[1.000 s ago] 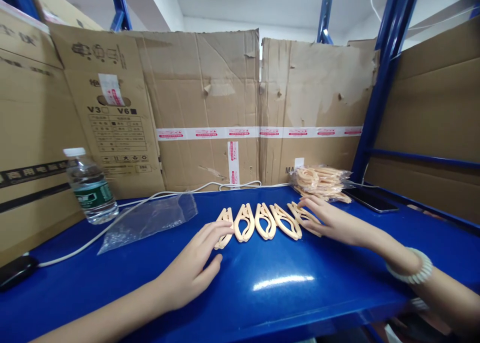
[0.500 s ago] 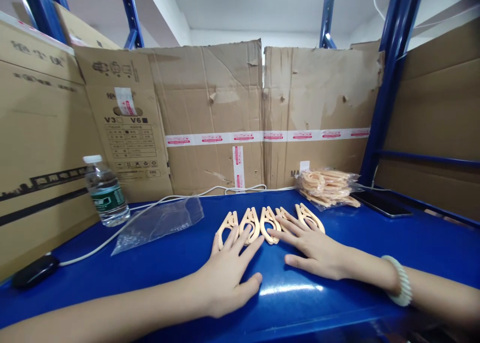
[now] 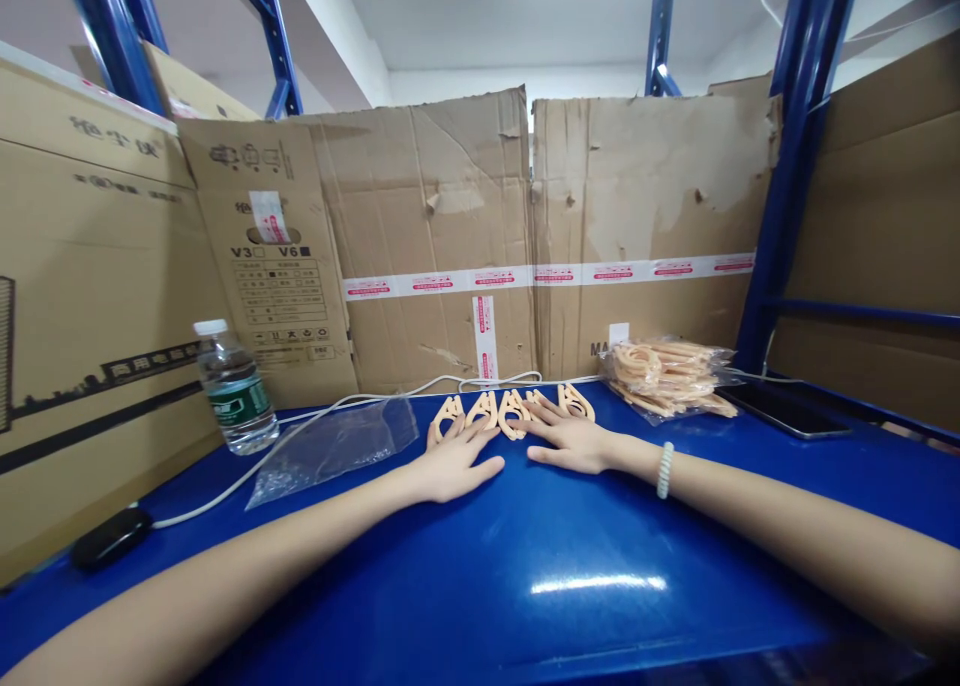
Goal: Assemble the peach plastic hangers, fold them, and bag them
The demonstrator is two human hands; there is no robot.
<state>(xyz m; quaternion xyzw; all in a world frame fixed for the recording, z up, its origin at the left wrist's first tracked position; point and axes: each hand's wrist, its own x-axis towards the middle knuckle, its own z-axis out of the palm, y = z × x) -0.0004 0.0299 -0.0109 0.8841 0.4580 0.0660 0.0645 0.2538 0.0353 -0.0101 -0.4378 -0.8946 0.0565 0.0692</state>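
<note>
Several peach-coloured folded plastic hangers (image 3: 514, 421) lie in a side-by-side row on the blue tabletop (image 3: 450, 586). My left hand (image 3: 454, 464) lies palm down with fingers spread over the near ends of the leftmost hangers. My right hand (image 3: 574, 441) is likewise flat and spread, its fingertips over the hangers at the middle and right of the row, partly hiding one. Neither hand is closed round a hanger. The rightmost hanger (image 3: 576, 402) stands slightly apart from the others and leans to the left at its top.
A clear bag of more hangers (image 3: 667, 376) sits at the back right beside a phone (image 3: 784, 410). On the left are an empty plastic bag (image 3: 337, 451), a water bottle (image 3: 236, 391), a white cable (image 3: 217, 499) and a black device (image 3: 112, 538). Cardboard (image 3: 435, 216) walls the back.
Both hands have slid forward, away from me, and the row of hangers has moved with them toward the back edge. The fingers remain spread on the hangers.
</note>
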